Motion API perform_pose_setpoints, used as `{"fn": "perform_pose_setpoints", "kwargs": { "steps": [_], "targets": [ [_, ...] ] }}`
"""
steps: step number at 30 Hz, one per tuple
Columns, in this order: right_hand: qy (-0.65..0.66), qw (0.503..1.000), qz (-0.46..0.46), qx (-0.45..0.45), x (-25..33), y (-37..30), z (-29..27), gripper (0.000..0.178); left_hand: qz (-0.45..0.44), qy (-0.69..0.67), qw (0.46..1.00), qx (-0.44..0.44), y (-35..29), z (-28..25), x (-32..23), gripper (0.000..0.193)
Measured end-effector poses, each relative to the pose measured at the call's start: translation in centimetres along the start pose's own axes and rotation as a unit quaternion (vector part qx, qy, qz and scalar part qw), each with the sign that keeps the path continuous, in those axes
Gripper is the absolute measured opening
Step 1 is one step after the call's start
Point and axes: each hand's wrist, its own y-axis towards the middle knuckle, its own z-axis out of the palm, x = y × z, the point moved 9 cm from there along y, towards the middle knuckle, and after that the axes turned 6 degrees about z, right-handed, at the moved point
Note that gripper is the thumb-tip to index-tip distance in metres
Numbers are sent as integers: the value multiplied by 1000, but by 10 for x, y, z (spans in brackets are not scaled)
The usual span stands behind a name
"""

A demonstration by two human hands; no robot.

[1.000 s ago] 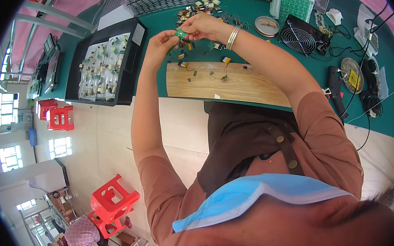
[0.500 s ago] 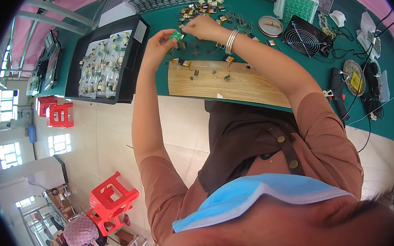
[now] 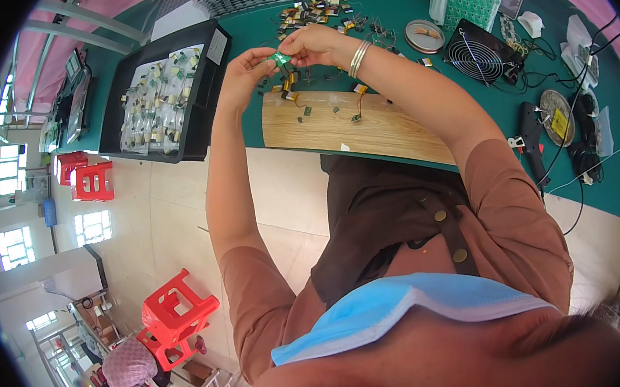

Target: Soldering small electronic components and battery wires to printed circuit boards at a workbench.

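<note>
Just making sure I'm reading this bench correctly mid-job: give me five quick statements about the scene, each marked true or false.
1. The left hand holds a small green board. True.
2. The bracelets are on the left wrist. False: the bracelets are on the right wrist.
3. The black tray is left of the plank. True.
4. The fan lies in the black tray. False: the fan is on the green table, outside the tray.
5. The right hand is at the fan. False: the right hand's fingers are at the green board.
</note>
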Motion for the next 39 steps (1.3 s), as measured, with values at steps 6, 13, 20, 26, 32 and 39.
{"fn": "perform_pose_setpoints", "kwargs": {
  "steps": [6, 13, 20, 26, 32, 39],
  "targets": [
    [89, 995, 19, 36, -15, 23, 0, 12, -19, -15, 1000, -5, 3, -7, 13, 26],
    [108, 993, 49, 23, -13, 23, 21, 7, 3, -115, 993, -30, -3, -37, 32, 26],
    [-427, 863, -190, -193, 42, 14, -4, 43, 22, -50, 998, -43, 0, -49, 4, 32],
    [-296, 928, -195, -117, 44, 4, 37, 25, 65, 125, 987, -79, -1, -37, -10, 32],
    [-118, 988, -78, -61, 31, 17, 27, 16, 19, 6, 998, -57, -8, -41, 1, 29],
    [69, 996, 15, 47, -2, 36, 18, 16, -9, -72, 997, -32, 1, -26, 16, 31]
  ]
}}
